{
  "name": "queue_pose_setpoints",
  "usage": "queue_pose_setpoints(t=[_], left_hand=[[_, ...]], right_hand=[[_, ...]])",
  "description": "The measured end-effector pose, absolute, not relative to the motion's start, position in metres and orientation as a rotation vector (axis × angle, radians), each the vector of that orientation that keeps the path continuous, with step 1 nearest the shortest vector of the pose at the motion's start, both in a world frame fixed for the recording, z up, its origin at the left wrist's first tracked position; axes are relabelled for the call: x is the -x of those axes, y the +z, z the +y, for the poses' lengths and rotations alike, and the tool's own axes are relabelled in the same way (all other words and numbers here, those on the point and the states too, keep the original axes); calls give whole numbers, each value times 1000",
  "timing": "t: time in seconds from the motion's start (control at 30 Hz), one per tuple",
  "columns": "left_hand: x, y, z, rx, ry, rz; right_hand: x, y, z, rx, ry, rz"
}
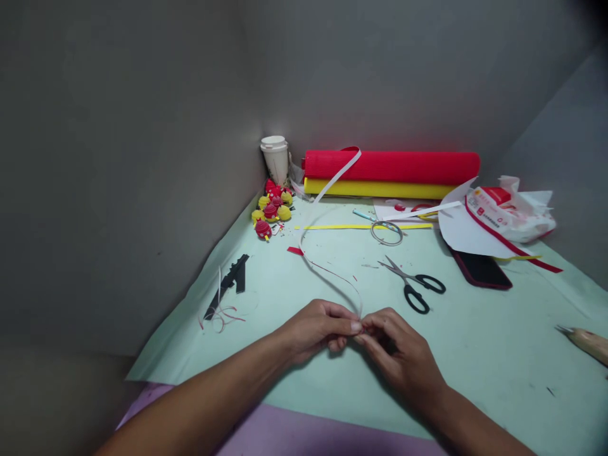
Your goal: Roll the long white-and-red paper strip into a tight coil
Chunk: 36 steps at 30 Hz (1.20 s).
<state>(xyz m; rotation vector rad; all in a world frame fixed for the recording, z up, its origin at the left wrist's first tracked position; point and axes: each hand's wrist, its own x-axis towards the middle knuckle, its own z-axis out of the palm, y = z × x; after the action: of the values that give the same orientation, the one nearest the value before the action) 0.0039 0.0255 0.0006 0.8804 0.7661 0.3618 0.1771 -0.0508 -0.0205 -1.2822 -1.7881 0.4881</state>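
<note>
My left hand (323, 326) and my right hand (401, 351) meet low over the pale green sheet (304, 373). Both pinch one end of a thin paper strip (339, 290), white on one face with some red showing along it. From the fingertips the strip curves up and away toward the back of the sheet. The pinched end is mostly hidden by my fingers. A short red piece (295, 251) lies beside the strip's curve. Black-handled scissors (413, 285) lie spread apart to the right, beyond my right hand.
Red and yellow rolls (392, 166) lie along the back wall near a white cup (274, 155). Small red and yellow lantern-like pieces (270, 212) cluster at left, black scraps (230, 282) nearer. A phone (482, 271), plastic bag (513, 209), ring (386, 233) and wooden-handled tool (589, 344) occupy the right.
</note>
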Motion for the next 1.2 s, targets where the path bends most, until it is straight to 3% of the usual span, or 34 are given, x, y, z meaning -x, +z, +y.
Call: queue_pose_setpoints(t=[1.2], left_hand=[[-3,-5,27,-914,343,783]], right_hand=[[-177,-18,-50,1320,512,-1740]])
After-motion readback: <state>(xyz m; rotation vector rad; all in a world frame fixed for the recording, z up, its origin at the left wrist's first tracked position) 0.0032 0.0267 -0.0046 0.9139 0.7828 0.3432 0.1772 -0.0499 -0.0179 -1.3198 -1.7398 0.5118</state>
